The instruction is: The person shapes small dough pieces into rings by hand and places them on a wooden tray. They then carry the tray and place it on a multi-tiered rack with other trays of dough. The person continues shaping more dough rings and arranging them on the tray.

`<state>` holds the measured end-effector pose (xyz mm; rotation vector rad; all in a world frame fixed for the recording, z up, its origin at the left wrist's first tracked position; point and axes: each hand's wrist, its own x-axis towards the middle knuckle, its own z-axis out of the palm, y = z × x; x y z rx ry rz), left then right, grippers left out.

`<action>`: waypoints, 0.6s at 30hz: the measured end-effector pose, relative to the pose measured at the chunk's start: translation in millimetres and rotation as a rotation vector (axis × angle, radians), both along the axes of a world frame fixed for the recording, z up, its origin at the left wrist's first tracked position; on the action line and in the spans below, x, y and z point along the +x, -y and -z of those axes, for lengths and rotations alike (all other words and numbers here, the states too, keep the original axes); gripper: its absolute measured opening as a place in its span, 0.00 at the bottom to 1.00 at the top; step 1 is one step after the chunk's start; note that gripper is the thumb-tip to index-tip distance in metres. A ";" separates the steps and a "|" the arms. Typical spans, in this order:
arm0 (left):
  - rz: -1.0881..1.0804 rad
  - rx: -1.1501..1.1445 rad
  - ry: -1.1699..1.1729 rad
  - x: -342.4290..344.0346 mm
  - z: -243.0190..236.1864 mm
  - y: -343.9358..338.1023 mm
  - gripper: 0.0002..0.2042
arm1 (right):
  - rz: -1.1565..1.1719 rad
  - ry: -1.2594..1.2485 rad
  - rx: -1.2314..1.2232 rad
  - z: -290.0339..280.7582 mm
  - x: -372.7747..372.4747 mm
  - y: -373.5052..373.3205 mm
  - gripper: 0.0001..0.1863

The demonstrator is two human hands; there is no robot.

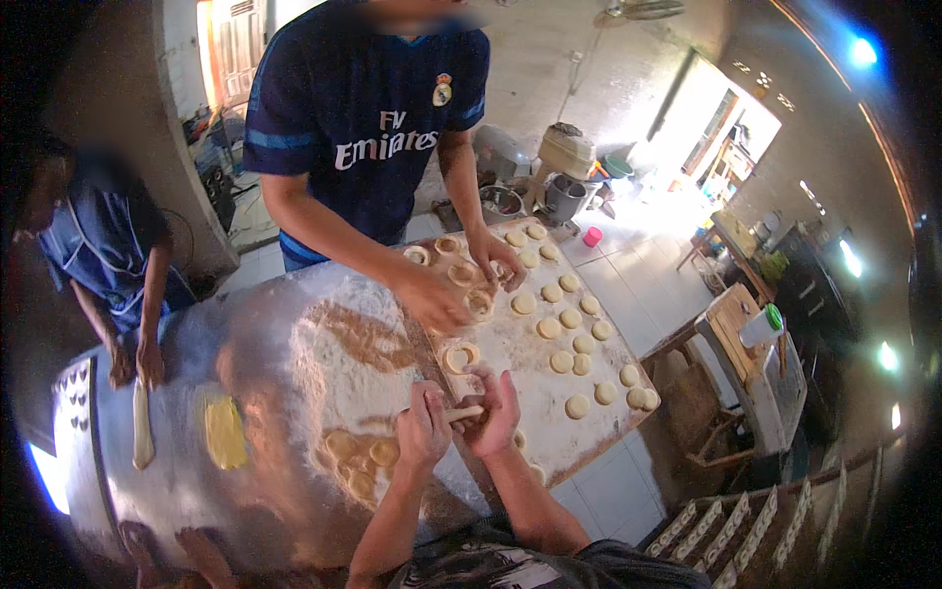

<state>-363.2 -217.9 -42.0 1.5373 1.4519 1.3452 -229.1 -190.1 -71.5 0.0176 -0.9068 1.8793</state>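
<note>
My left hand [425, 422] grips a short pale strip of dough [459, 413] above the floured work surface. My right hand [490, 414] is cupped around that strip's other end, thumb raised. Just beyond my hands lies a ring of dough [459, 357]. Flattened dough rounds [355, 461] sit in flour to the left of my hands. Many small pale rounds [561, 361] are spread over a floured board [613, 427] to the right.
Across the table, a person [368, 187] reaches over dough rings [459, 273]. Another person [113, 245] handles a long dough strip [142, 422] on the metal table [265, 501], near a yellow patch [226, 432]. A side table [785, 402] and racks [731, 530] stand right.
</note>
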 end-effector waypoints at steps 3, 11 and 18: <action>0.049 -0.255 -0.160 20.6 -6.0 1.2 0.11 | 0.319 0.642 0.174 0.4 23.1 0.8 0.41; -0.072 -0.174 -0.127 80.1 12.9 -36.6 0.22 | 0.533 1.210 -0.049 -11.4 69.4 -35.5 0.42; -0.086 -0.489 -0.387 68.3 28.9 -38.9 0.37 | 0.338 2.086 0.459 -9.5 103.3 -50.9 0.44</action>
